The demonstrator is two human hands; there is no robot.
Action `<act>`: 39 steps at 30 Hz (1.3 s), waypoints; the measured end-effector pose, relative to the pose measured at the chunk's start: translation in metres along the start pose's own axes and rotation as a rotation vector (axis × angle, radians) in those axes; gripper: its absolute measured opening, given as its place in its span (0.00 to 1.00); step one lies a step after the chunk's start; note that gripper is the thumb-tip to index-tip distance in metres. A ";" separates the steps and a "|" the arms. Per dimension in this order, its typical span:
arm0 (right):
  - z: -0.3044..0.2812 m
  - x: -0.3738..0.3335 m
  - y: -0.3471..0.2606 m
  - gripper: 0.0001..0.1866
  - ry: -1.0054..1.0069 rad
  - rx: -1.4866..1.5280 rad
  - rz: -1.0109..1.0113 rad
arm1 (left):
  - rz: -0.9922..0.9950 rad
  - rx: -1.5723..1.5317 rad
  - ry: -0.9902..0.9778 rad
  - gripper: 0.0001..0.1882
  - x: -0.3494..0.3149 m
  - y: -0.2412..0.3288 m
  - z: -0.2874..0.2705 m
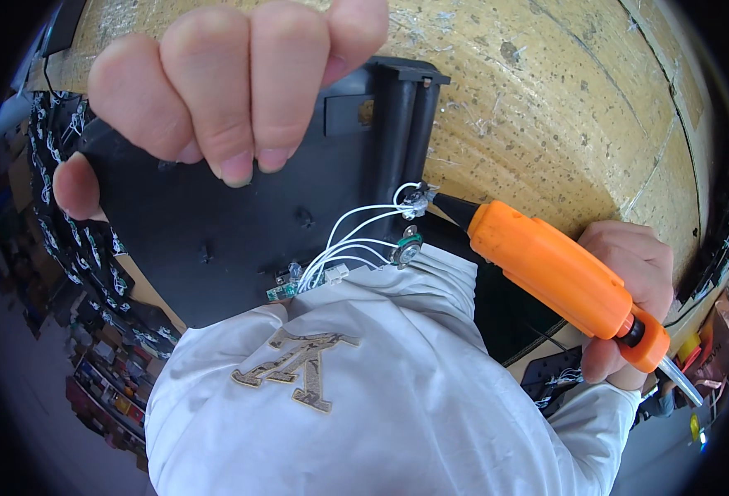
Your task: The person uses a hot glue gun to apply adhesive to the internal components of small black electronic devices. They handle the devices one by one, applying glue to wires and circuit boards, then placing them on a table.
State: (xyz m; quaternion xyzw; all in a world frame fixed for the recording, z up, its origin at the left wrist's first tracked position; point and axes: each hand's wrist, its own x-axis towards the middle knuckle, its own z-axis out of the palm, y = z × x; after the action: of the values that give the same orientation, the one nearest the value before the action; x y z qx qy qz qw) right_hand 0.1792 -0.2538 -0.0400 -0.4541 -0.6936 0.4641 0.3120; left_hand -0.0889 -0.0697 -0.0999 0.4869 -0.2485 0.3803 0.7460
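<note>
My left hand point(215, 99) grips a black plastic panel point(273, 207), its fingers bent over the face and the thumb at the left edge. Two tube-like ridges point(406, 124) run along the panel's right side. White wires point(344, 223) lead from a small green circuit board point(282, 292) and a white connector point(337, 274) to two small parts. One is a round part with a green rim point(407, 250). My right hand point(633, 264) is closed around an orange hot glue gun point(550, 269). Its black nozzle meets the upper part point(415, 201), beside the ridges. A clear glue stick point(680, 382) sticks out behind.
A worn tan work table point(538, 99) spreads beyond the panel, spotted with glue residue. At the left lie rows of black pieces with white wires point(83, 223). Another dark wired piece point(554, 376) lies below my right hand. Shelves with boxes point(112, 388) stand at the lower left.
</note>
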 end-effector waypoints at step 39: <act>0.003 -0.008 0.014 0.40 0.078 0.139 -0.084 | 0.084 0.021 0.486 0.22 0.000 -0.017 0.037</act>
State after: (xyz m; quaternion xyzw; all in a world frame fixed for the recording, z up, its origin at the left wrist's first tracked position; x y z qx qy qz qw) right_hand 0.1844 -0.2599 -0.0541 -0.4195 -0.6655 0.4797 0.3886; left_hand -0.0749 -0.1071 -0.0941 0.3782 -0.0778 0.5198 0.7621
